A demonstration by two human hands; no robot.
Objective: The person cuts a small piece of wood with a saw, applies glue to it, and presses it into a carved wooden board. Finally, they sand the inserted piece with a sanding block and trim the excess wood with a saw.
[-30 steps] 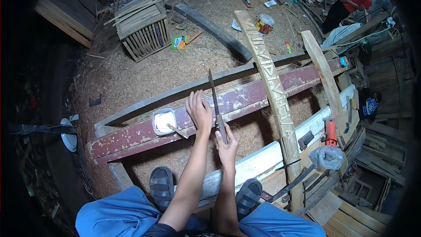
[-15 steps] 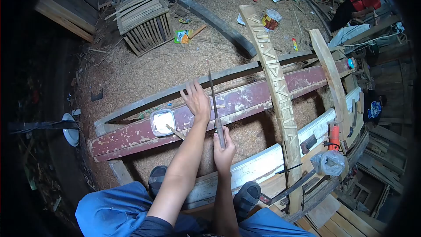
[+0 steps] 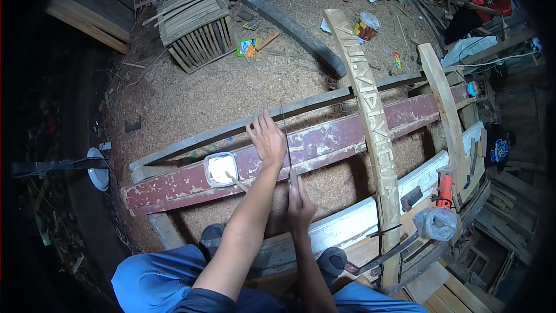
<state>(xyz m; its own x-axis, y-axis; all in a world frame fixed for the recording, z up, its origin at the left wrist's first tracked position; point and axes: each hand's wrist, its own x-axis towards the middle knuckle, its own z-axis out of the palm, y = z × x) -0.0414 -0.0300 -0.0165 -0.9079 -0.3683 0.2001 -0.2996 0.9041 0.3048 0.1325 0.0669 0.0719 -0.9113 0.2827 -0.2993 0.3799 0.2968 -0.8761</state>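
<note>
My right hand (image 3: pixel 301 206) is closed around the handle of a long, narrow-bladed tool (image 3: pixel 289 145). Its blade appears almost edge-on, pointing away from me across a worn maroon-painted plank (image 3: pixel 336 133); knife or saw, I cannot tell. My left hand (image 3: pixel 269 142) lies palm down over the plank, fingers stretched out, just left of the blade. A thin wooden strip (image 3: pixel 296 149) shows beside the blade, its left end hidden by that hand. Left of my forearm, a square tub of white paste (image 3: pixel 221 169) with a stick (image 3: pixel 236 182) in it sits on the plank.
A carved board (image 3: pixel 370 104) and a plain curved board (image 3: pixel 440 93) cross the frame at right. A red power tool (image 3: pixel 445 190), a plastic bag (image 3: pixel 435 223) and a dark blade (image 3: pixel 382 253) lie nearby. A person in red (image 3: pixel 492 4) is at the far right.
The view has shifted slightly, so the scene sits further right. The blade has turned thinner, more edge-on, and my right hand has moved slightly back toward me. My left hand stays over the plank.
</note>
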